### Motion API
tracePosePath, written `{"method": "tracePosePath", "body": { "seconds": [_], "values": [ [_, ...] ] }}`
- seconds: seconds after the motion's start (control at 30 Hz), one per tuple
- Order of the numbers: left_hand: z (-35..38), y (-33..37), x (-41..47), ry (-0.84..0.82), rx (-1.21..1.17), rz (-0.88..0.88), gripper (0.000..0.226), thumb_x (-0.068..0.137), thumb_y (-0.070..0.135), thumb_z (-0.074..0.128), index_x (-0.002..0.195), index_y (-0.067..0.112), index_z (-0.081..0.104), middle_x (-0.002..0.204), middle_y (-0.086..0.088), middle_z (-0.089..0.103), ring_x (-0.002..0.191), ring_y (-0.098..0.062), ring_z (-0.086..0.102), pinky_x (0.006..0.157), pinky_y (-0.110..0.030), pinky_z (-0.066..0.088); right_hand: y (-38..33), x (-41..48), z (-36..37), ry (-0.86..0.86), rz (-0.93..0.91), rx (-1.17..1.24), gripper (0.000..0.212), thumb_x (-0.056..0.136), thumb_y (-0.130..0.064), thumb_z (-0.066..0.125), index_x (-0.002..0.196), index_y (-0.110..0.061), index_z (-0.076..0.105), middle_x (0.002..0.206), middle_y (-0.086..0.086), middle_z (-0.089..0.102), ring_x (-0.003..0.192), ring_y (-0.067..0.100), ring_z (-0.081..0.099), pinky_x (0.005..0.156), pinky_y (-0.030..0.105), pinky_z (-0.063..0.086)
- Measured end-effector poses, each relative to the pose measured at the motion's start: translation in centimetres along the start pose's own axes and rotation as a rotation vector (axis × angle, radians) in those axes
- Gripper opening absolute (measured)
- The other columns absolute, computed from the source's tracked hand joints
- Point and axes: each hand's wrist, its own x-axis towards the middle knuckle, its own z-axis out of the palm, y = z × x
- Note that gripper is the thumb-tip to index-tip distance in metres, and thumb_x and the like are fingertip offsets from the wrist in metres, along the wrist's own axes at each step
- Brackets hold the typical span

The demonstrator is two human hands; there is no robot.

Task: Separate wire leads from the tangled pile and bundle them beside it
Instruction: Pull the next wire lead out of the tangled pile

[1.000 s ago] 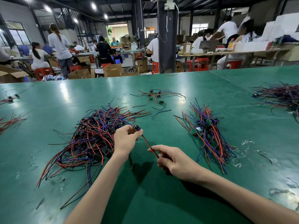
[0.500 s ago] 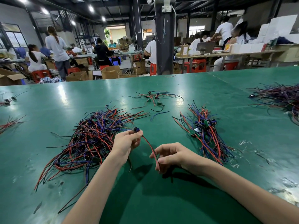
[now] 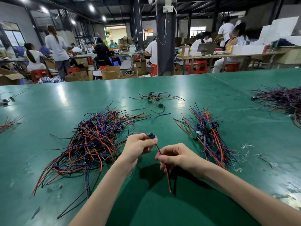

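Note:
A tangled pile (image 3: 94, 139) of red, blue and black wire leads with small dark components lies on the green table (image 3: 48, 101), left of centre. A neater bundle (image 3: 206, 137) of the same leads lies to the right. My left hand (image 3: 138, 148) pinches the small dark component end of one wire lead (image 3: 164, 165) just right of the pile. My right hand (image 3: 177, 156) grips that lead's red and black wires a little lower. The wires' free ends hang below my right hand above the table.
A small scatter of leads (image 3: 154, 98) lies farther back at centre. Another heap of wires (image 3: 280, 98) sits at the right edge, and a few leads (image 3: 8, 123) at the left edge. Clear plastic scraps (image 3: 247, 152) litter the right. People work at benches beyond the table.
My right hand has slid up along the lead toward my left hand, so more wire now hangs below it. My left hand keeps its pinch on the component end.

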Motion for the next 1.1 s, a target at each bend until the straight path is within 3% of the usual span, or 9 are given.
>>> {"method": "tracePosePath", "body": {
  "seconds": [0.17, 0.3, 0.43, 0.57, 0.77, 0.87, 0.97, 1.1],
  "values": [
    [-0.5, -0.1, 0.4, 0.07, 0.043, 0.039, 0.012, 0.079, -0.002, 0.069, 0.087, 0.008, 0.07, 0.062, 0.001, 0.056, 0.049, -0.007, 0.046, 0.052, -0.013, 0.042, -0.2, -0.1, 0.3, -0.022, -0.005, -0.117, 0.016, 0.093, -0.001, 0.054, 0.095, -0.013, 0.063, 0.066, 0.0, 0.064, 0.052, 0.009, 0.054, 0.05, 0.02, 0.044],
    [0.1, -0.3, 0.6, 0.054, -0.001, 0.026, 0.029, 0.082, 0.001, 0.068, 0.109, 0.011, 0.066, 0.064, 0.002, 0.053, 0.048, -0.006, 0.046, 0.053, -0.013, 0.045, -0.4, -0.2, 0.6, 0.043, -0.028, -0.128, 0.016, 0.093, 0.003, 0.052, 0.096, -0.01, 0.061, 0.066, 0.003, 0.061, 0.049, 0.005, 0.054, 0.048, 0.016, 0.043],
    [0.0, 0.0, 0.5, 0.038, -0.06, 0.024, 0.051, 0.083, 0.015, 0.07, 0.129, 0.022, 0.049, 0.086, -0.005, 0.067, 0.062, -0.008, 0.056, 0.061, -0.02, 0.05, -0.7, 0.0, 0.3, 0.169, -0.077, -0.088, 0.019, 0.091, 0.009, 0.051, 0.098, -0.005, 0.062, 0.065, 0.006, 0.061, 0.052, 0.007, 0.057, 0.049, 0.017, 0.045],
    [0.1, -0.2, 0.5, 0.012, 0.001, 0.014, 0.073, 0.083, 0.025, 0.069, 0.145, 0.017, 0.033, 0.114, -0.009, 0.066, 0.08, -0.012, 0.061, 0.069, -0.026, 0.05, -2.2, 0.2, -1.7, 0.311, -0.137, -0.029, 0.019, 0.09, 0.009, 0.051, 0.097, -0.004, 0.063, 0.068, 0.009, 0.062, 0.054, 0.009, 0.058, 0.05, 0.017, 0.047],
    [0.5, -0.6, 0.5, 0.001, 0.014, 0.004, 0.065, 0.088, 0.02, 0.064, 0.145, 0.014, 0.034, 0.122, -0.013, 0.061, 0.079, -0.013, 0.062, 0.065, -0.023, 0.052, -5.3, -0.4, -7.4, 0.59, -0.263, 0.114, 0.021, 0.091, 0.006, 0.05, 0.095, -0.008, 0.064, 0.07, 0.007, 0.065, 0.059, 0.012, 0.06, 0.051, 0.018, 0.049],
    [0.4, -0.8, 0.4, 0.006, 0.035, 0.009, 0.056, 0.09, 0.015, 0.062, 0.141, 0.012, 0.039, 0.121, -0.015, 0.06, 0.077, -0.013, 0.062, 0.063, -0.021, 0.052, -5.1, -0.9, -10.1, 0.678, -0.112, -0.03, 0.018, 0.092, 0.004, 0.051, 0.103, -0.001, 0.063, 0.076, 0.011, 0.064, 0.061, 0.014, 0.059, 0.048, 0.017, 0.049],
    [0.3, -0.9, 0.4, 0.01, 0.061, 0.006, 0.047, 0.091, 0.011, 0.06, 0.135, 0.009, 0.045, 0.118, -0.015, 0.062, 0.076, -0.013, 0.062, 0.064, -0.021, 0.053, -4.2, -1.3, -11.6, 0.646, 0.179, -0.234, 0.017, 0.091, 0.008, 0.05, 0.107, 0.009, 0.057, 0.068, 0.015, 0.061, 0.046, 0.012, 0.056, 0.038, 0.017, 0.045],
    [0.4, -1.1, 0.4, 0.007, 0.088, -0.003, 0.036, 0.091, 0.008, 0.06, 0.126, 0.008, 0.051, 0.116, -0.018, 0.062, 0.073, -0.013, 0.062, 0.064, -0.019, 0.052, -4.1, -1.9, -11.9, 0.529, 0.374, -0.318, 0.023, 0.091, 0.014, 0.047, 0.108, -0.001, 0.043, 0.055, 0.017, 0.058, 0.036, 0.015, 0.053, 0.034, 0.019, 0.042]
  ]
}}
